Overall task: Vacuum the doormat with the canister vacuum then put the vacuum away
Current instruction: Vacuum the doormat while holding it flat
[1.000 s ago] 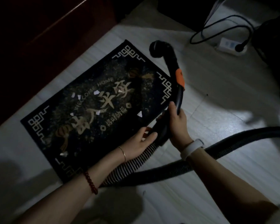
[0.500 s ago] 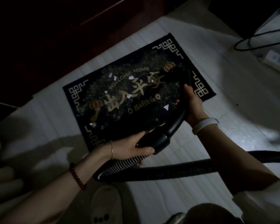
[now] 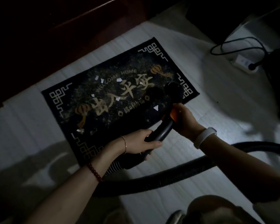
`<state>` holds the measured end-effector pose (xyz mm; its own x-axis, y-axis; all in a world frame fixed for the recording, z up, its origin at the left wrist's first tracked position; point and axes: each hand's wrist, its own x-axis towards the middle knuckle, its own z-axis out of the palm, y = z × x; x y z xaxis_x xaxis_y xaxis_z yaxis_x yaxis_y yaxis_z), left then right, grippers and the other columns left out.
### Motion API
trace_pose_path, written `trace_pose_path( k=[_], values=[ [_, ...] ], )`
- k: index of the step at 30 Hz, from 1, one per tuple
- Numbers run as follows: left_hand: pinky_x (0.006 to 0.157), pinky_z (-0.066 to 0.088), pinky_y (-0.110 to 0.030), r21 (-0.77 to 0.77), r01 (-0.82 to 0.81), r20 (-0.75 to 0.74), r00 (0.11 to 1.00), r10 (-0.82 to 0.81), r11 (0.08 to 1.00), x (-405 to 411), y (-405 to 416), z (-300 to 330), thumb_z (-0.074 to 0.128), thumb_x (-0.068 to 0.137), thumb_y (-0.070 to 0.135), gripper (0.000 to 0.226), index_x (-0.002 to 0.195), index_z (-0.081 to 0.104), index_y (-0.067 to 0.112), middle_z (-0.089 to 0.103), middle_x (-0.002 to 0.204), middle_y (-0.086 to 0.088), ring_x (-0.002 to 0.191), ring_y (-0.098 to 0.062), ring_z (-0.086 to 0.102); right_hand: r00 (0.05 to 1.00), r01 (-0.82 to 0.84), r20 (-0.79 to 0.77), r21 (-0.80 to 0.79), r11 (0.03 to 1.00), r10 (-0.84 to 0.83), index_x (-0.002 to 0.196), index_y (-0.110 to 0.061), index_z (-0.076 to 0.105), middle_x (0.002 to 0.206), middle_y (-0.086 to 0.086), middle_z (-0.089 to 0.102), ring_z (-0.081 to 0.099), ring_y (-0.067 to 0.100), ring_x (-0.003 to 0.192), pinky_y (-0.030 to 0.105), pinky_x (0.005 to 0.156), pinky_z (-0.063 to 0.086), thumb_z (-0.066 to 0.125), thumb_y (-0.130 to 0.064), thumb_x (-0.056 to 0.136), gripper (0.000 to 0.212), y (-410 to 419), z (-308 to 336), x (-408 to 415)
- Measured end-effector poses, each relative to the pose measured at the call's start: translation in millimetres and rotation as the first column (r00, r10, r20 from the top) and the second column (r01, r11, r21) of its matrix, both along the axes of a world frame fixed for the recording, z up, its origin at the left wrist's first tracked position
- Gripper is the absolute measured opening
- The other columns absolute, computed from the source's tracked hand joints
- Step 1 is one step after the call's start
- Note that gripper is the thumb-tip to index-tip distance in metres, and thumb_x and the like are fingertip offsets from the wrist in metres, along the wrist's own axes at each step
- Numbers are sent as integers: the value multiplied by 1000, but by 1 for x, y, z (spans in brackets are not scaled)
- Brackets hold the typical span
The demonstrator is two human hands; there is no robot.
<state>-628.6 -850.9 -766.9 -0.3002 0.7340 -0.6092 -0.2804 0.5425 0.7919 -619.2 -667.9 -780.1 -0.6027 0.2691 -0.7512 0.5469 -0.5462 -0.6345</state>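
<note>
Head view looks down on a dark rectangular doormat (image 3: pixel 113 97) with gold lettering and corner fretwork, lying on pale floor tiles (image 3: pixel 217 97) and strewn with small white paper scraps (image 3: pixel 155 108). Both hands are wrapped around the curved black plastic vacuum handle (image 3: pixel 164 126): the left hand (image 3: pixel 141 143) closed round its lower end where the ribbed black hose (image 3: pixel 176 177) joins, the right hand (image 3: pixel 183 118) closed higher up by an orange patch. Its round black nozzle end (image 3: pixel 174 90) sits over the mat's right side. A white power strip (image 3: pixel 242 62) lies well apart.

Doormat (image 3: pixel 113 101) black, gold lettering, fret corners; white scraps (image 3: pixel 155 108); hose (image 3: pixel 168 177) black; handle accent (image 3: pixel 174 114) seemingly orange.
</note>
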Motion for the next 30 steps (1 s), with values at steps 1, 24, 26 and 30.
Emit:
trace_pose_path(
  k=[1, 24, 26, 30],
  values=[
    [53, 48, -23, 4, 16, 25, 1000, -16, 1000, 0, -1, -1, 56, 88, 37, 17, 81, 49, 22, 60, 72, -1, 58, -15, 63, 999, 3, 41, 7, 1000, -4, 110, -3, 51, 93, 12, 57, 58, 23, 76, 38, 74, 51, 46, -24, 91, 29, 0, 0, 3],
    [52, 43, -20, -114, -8, -319, 947, -29, 993, -1, 60, -43, 49, 90, 43, 28, 82, 52, 17, 56, 70, 5, 57, -6, 56, 999, -34, 20, 195, 980, 30, 79, -11, 49, 76, 8, 54, 55, 23, 67, 43, 78, 49, 44, -23, 93, 19, 47, -58, -26],
    [50, 40, -15, -78, -41, -280, 960, 17, 996, 3, 58, -47, 50, 90, 41, 21, 76, 49, 26, 56, 68, 8, 54, -2, 55, 996, -79, 58, 219, 972, 67, 77, -11, 49, 74, 9, 53, 54, 26, 68, 47, 83, 48, 45, -24, 92, 20, 46, -63, -25],
    [56, 49, -28, -17, -117, -282, 953, 107, 993, 4, 59, -43, 53, 89, 38, 23, 77, 53, 19, 59, 70, 1, 58, -11, 59, 997, -80, -1, 279, 957, 83, 94, -8, 52, 85, 8, 56, 57, 23, 78, 40, 78, 52, 45, -25, 92, 18, 51, -61, -33]
  ],
)
